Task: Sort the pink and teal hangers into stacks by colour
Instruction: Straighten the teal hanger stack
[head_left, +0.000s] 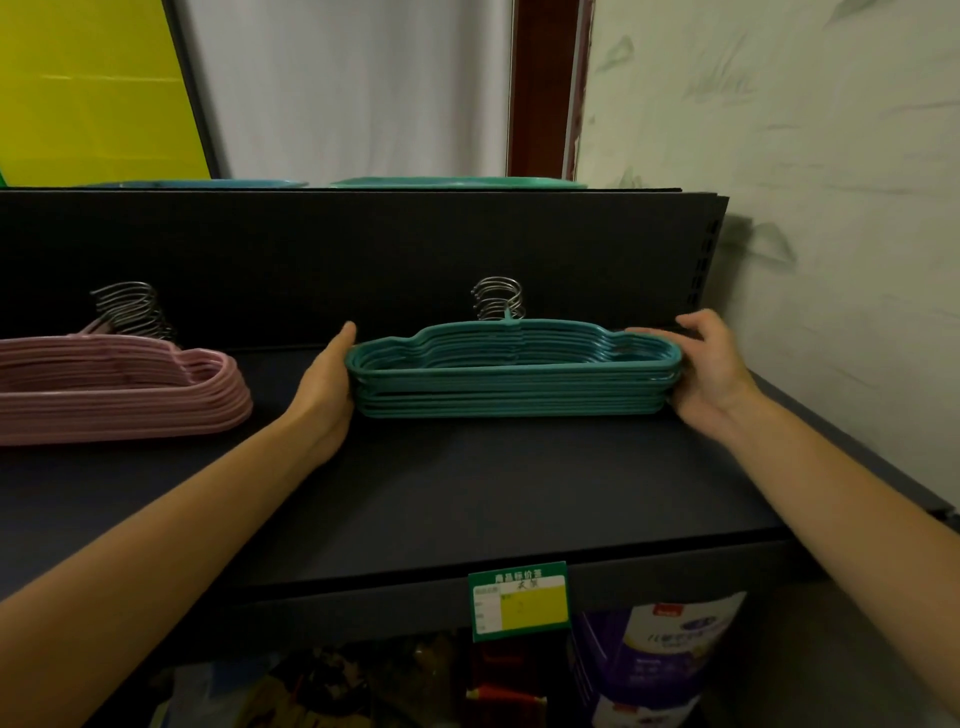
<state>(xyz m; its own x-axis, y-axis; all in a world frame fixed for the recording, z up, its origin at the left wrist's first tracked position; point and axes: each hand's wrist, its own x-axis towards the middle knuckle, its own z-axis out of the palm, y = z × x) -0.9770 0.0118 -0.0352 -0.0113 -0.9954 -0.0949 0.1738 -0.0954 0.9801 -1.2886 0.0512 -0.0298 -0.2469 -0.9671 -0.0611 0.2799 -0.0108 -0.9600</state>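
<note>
teal plastic hangers with wire hooks (511, 374) lie stacked on the dark shelf (467, 493), well right of the pink plastic hanger stack (119, 389) (also on it). left hand (327, 395) presses flat on the stack's left end; right hand (714, 374) sets its palm on the right end, fingers draped on top.

1. Dim, greenish indoor light; the dark shelf (467, 493) swallows detail.
2. Brightest are the white curtain (337, 88) and yellow panel (88, 88) along the top.
3. The teal hangers (509, 384) sit in fair focus; packages (660, 670) below the shelf's front edge are murky and blurred.
4. Wide-angle distortion bends the shelf's edges and stretches the lower corners.
</note>
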